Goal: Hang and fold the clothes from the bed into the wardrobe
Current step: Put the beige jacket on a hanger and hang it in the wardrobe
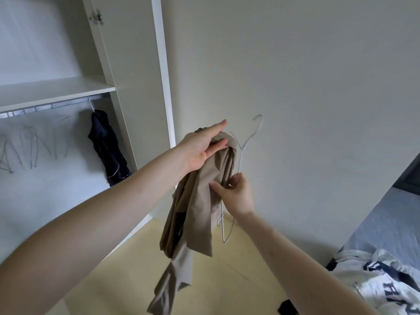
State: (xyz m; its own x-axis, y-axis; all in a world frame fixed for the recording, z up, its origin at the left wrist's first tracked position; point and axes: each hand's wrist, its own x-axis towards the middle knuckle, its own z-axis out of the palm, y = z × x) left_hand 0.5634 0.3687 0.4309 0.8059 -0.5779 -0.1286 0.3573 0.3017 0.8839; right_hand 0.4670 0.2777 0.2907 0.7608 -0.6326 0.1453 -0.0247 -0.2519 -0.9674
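The right hand pinches the wire hanger to keep it up, while the left hand, fingers straight, presses the beige garment over it, right of the open wardrobe.

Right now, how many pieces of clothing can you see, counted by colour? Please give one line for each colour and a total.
Beige: 1, the garment draped on the wire hanger held in both hands.
Dark navy: 1, the garment hanging on the wardrobe rail.
White with navy print: 1, the garment lying on the bed.
Total: 3
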